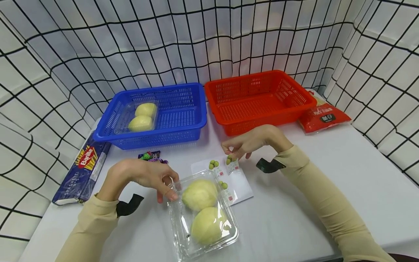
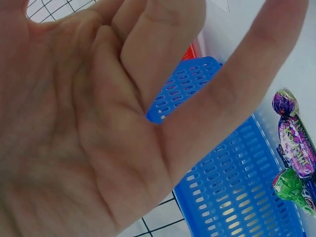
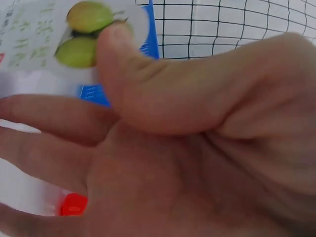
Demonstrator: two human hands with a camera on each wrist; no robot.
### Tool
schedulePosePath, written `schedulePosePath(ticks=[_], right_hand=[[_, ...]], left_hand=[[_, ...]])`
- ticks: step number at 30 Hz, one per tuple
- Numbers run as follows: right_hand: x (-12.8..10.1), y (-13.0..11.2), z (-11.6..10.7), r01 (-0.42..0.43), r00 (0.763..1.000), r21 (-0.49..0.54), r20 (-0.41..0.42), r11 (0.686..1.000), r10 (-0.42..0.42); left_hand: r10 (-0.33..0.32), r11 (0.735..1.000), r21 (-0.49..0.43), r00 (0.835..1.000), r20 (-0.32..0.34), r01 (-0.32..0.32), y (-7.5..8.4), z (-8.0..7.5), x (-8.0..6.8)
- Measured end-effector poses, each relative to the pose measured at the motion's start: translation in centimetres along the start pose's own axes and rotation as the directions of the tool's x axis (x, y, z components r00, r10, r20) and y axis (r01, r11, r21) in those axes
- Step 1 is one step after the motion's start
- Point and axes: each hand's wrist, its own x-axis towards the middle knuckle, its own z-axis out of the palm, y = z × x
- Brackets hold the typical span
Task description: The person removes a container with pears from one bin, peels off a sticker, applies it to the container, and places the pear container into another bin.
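My left hand [image 1: 147, 178] pinches the upper left edge of a clear plastic box [image 1: 178, 236], thumb on top. Two pale yellow, rounded fruits [image 1: 208, 225] lie inside the box. Behind its upper right corner is a white packet [image 1: 242, 185] printed with pairs of green fruit and small lettering. The far right corner of the packet is pinched by my right hand [image 1: 250, 142] between thumb and finger. In the right wrist view the thumb overlaps the printed fruit on the packet [image 3: 29, 37]. The left wrist view shows mostly palm and fingers; the box is out of sight there.
A blue basket [image 1: 157, 137] holds another clear box with two fruits [image 1: 144, 118]. Beside it stands a red basket [image 1: 262, 122], with a red bag [image 1: 324, 116] to its right. Wrapped candies [image 1: 152, 156] and a Barilla spaghetti box [image 1: 86, 167] lie left. Black wire grid [image 1: 183, 40] surrounds the table.
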Motion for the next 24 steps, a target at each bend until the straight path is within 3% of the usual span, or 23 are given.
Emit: schedulePosePath(ticks=[5, 7, 12, 14, 18, 24], right_hand=[[0.3, 0.4, 0.0, -0.009, 1.000, 0.026, 0.027, 1.000, 0.008], [0.4, 0.2, 0.1, -0.015, 1.000, 0.008, 0.002, 1.000, 0.015], [1.1, -0.9, 0.5, -0.032, 0.989, -0.194, -0.147, 0.980, 0.003], [1.1, -1.3, 0.5, -0.004, 0.984, -0.236, -0.177, 0.972, -0.038], [0.0, -2.4, 0.6, 0.112, 0.972, -0.179, -0.185, 0.977, -0.145], [-1.8, -6.5, 2.5, 0.248, 0.920, -0.213, -0.254, 0.945, -0.299]], left_hand=[[-0.008, 1.000, -0.008, 1.000, 0.003, 0.008, -0.3, 0.2, -0.1], [-0.011, 1.000, -0.007, 1.000, 0.005, 0.011, -0.4, 0.3, -0.2], [-0.002, 1.000, 0.006, 1.000, 0.006, 0.002, -0.5, 0.2, -0.4], [-0.002, 1.000, 0.008, 1.000, 0.006, 0.002, -0.4, 0.1, -0.5], [-0.007, 1.000, 0.018, 1.000, 0.010, 0.007, -0.2, -0.2, -0.5], [0.004, 1.000, 0.026, 1.000, 0.011, -0.004, -0.3, -0.1, -0.3]])
